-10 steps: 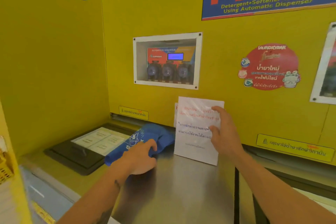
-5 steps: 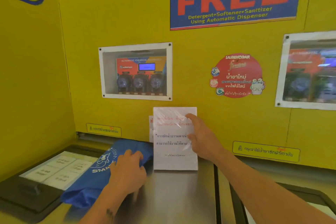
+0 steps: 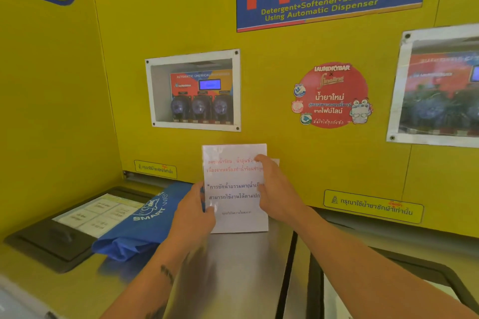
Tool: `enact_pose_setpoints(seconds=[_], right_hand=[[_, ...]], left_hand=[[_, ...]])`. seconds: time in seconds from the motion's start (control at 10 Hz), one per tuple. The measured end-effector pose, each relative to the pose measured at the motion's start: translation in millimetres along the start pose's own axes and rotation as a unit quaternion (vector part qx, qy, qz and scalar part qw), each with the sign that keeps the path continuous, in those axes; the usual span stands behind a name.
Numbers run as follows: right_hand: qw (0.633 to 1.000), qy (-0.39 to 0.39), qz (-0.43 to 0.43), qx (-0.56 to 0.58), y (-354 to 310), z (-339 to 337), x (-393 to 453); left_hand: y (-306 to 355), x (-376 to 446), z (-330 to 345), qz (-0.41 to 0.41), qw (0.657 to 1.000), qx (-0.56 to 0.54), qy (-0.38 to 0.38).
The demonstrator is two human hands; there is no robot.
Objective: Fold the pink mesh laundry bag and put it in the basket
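Neither a pink mesh laundry bag nor a basket shows in the head view. A white laminated notice sheet (image 3: 234, 189) with red and black print stands upright against the yellow wall. My left hand (image 3: 193, 215) grips its left edge with thumb on the front. My right hand (image 3: 274, 189) lies flat on its right side, fingers over the print. A folded blue cloth bag (image 3: 145, 225) with white lettering lies on the steel top just left of my left hand.
Steel machine top (image 3: 241, 267) runs toward me, with a dark gap (image 3: 287, 267) on its right. A black lid with a white label (image 3: 77, 225) sits at left. The yellow wall holds a dispenser window (image 3: 194, 90) and a red sticker (image 3: 333, 94).
My left hand left the blue bag and moved right onto the sheet's left edge. My right hand stays on the sheet. The camera drew closer to the wall.
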State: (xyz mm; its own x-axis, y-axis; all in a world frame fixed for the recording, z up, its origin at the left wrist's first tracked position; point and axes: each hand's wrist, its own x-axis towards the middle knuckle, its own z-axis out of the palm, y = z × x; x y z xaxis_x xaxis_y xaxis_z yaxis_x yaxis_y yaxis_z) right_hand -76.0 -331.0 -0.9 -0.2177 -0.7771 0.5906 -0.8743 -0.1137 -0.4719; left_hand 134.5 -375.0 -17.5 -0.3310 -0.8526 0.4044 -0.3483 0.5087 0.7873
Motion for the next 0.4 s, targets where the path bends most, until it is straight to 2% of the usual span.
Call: enact_pose_setpoints(seconds=[0.2,0.3,0.4], right_hand=[[0.999,-0.002,-0.01,-0.043,-6.0,7.6,-5.0],[0.999,-0.005,-0.013,-0.052,-5.4,3.7,-10.4],[0.999,0.004,-0.017,-0.044,-6.1,-11.2,-17.9]], left_hand=[[3.5,-3.6,-5.6,-0.038,0.999,0.018,-0.002],[5.5,-7.3,-1.4,-0.043,0.997,0.056,0.03],[11.4,-11.7,0.7,0.035,0.982,0.1,0.158]])
